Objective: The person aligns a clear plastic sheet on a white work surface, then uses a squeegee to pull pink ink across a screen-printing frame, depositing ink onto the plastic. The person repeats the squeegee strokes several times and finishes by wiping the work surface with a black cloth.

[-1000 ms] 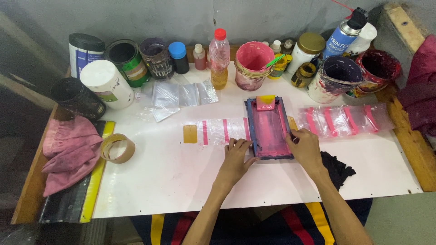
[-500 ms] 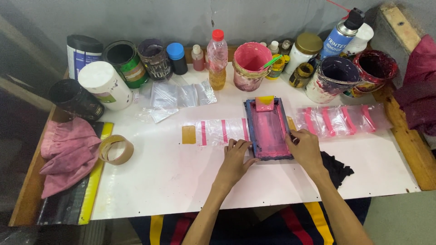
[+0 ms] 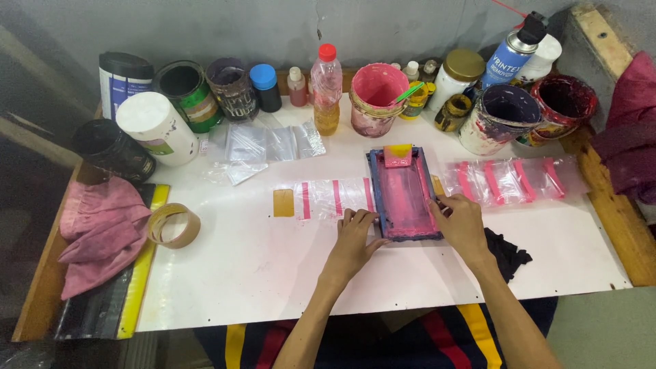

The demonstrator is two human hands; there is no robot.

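Note:
A small blue-framed printing screen [image 3: 404,195], smeared with pink ink, lies flat on the white table [image 3: 273,273]. A pink squeegee [image 3: 398,155] rests at its far end. My left hand [image 3: 355,239] presses on the frame's near left corner and my right hand [image 3: 461,225] grips its right edge. Clear plastic bags with pink stripes [image 3: 335,199] stick out from under the screen's left side. More pink-striped bags [image 3: 509,179] lie in a row to the right.
Paint cans, jars, a pink bucket [image 3: 374,99], a bottle [image 3: 326,89] and a spray can [image 3: 512,51] line the back. Blank clear bags [image 3: 263,145], a tape roll [image 3: 173,225], a pink cloth [image 3: 99,232] and a black rag [image 3: 506,251] lie around.

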